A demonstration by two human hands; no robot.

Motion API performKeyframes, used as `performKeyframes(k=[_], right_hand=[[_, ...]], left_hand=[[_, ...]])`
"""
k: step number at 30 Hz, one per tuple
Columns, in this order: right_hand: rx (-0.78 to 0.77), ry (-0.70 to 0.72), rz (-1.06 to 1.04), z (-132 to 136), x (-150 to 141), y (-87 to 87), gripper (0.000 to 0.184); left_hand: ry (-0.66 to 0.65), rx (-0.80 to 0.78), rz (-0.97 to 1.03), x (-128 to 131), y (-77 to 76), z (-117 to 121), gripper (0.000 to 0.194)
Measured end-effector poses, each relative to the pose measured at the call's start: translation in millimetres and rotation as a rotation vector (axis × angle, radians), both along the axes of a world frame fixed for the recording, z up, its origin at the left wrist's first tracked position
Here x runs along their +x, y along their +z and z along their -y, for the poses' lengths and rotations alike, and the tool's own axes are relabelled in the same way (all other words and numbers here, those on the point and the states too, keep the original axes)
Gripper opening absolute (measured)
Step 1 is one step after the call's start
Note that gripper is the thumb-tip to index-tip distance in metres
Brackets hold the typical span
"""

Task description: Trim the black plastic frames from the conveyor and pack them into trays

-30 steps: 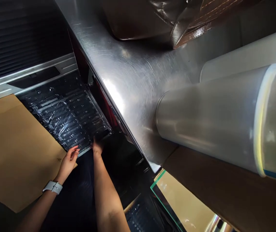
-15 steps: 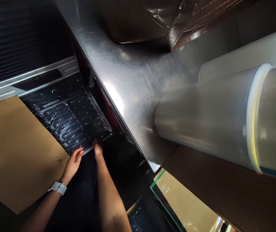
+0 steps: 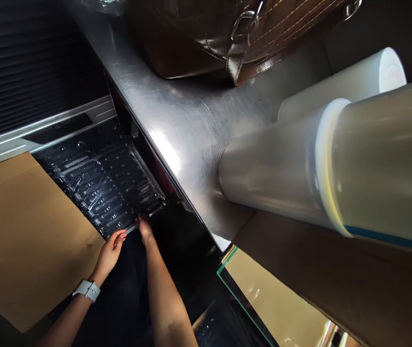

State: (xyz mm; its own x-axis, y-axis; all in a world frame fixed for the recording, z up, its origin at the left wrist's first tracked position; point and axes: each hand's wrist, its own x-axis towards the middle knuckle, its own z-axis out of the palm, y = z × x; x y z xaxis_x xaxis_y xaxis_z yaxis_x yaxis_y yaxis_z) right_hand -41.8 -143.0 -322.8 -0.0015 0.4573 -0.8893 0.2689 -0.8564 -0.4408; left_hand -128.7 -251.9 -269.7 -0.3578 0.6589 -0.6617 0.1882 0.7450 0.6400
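Observation:
A clear plastic tray [image 3: 108, 180] with rows of moulded pockets lies low on the left, over a dark surface. My left hand [image 3: 110, 253], with a white watch on its wrist, is closed on the tray's near edge, thumb and fingers pinched together. A short way to the right, my right hand [image 3: 145, 229] also grips that edge, its fingers partly hidden by the tray and shadow. Beside the tray, a flat brown cardboard sheet [image 3: 32, 236] reaches close to my left forearm.
A metal countertop [image 3: 191, 115] runs along the right, its edge near the tray. On it are a brown leather-like bag [image 3: 180, 43] and large whitish cylinders [image 3: 271, 168]. Ribbed dark shutter-like panel [image 3: 28, 62] stands at upper left. A green-edged panel [image 3: 263, 294] lies lower right.
The view has shifted slightly, so the bag and cylinders sit farther left in the picture. Both hands keep their hold on the tray, which appears a little lower.

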Motion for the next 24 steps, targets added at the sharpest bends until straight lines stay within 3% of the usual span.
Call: performKeyframes(k=[3,6,11,16,18,21,24], right_hand=[[-0.002,0.014,0.002,2.8,6.1,-3.0,0.011],[-0.010,0.022,0.018,21.6,25.1,5.5,0.011],[-0.034,0.028,0.046,66.8,77.9,38.1,0.011],[-0.022,0.043,0.070,101.6,115.5,70.1,0.026],[0.000,0.061,0.059,112.9,123.3,96.2,0.027],[0.132,0.240,-0.028,118.4,142.6,163.5,0.019],[0.544,0.471,0.043,91.6,189.4,249.5,0.010]], left_hand=[[-0.151,-0.029,-0.072,2.2,-2.1,-6.6,0.039],[-0.353,-0.082,-0.146,7.6,-7.7,-22.4,0.043],[-0.618,-0.207,-0.262,17.2,-19.3,-50.0,0.042],[-0.714,-0.270,-0.335,19.9,-31.6,-61.4,0.041],[-0.710,-0.270,-0.349,19.2,-33.9,-64.6,0.038],[-0.669,-0.220,-0.342,19.2,-27.4,-67.3,0.031],[-0.602,-0.061,-0.306,26.8,-10.0,-61.0,0.036]])
